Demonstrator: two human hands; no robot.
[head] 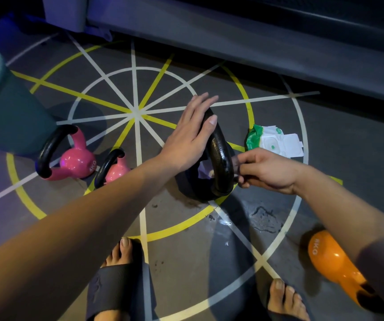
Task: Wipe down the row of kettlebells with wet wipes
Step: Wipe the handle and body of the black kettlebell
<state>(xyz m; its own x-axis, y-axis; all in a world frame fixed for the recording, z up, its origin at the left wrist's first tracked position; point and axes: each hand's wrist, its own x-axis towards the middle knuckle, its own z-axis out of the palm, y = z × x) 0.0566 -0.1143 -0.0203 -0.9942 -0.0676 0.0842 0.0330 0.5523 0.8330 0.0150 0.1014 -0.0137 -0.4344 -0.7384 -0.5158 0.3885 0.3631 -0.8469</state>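
Left hand (191, 137) flat on black kettlebell (220, 154), right hand (265, 170) pinching wipe (203, 171)

Grey floor (339, 144) lined in white and yellow spokes and rings, teal bin (12, 112) far left, grey machine base (232, 40) along top, dark slides (114, 286) below.
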